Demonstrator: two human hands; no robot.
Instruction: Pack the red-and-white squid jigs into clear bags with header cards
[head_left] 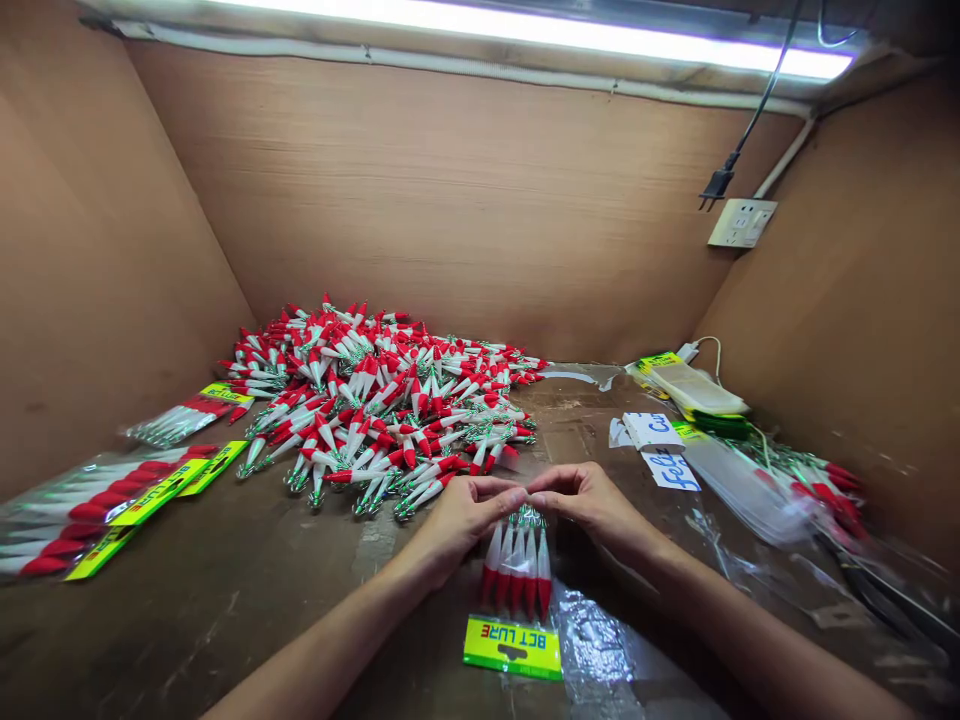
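Observation:
My left hand (466, 517) and my right hand (589, 503) meet fingertip to fingertip over a clear packet (516, 590) of several red-and-white squid lures lying on the table. Both hands are closed in a pinch on the packet's far end, where the lures' green hooked tips sit. The packet's yellow "BCT LURE" header card (513, 647) points toward me. Just beyond my hands lies a large heap of loose red-and-white lures (375, 395).
Filled packets with yellow headers (112, 495) lie at the left. Empty clear bags and header cards (694, 390), paper labels (660, 450) and more lures (821, 490) sit at the right. Brown board walls enclose the table; a wall socket (741, 222) is on the right wall.

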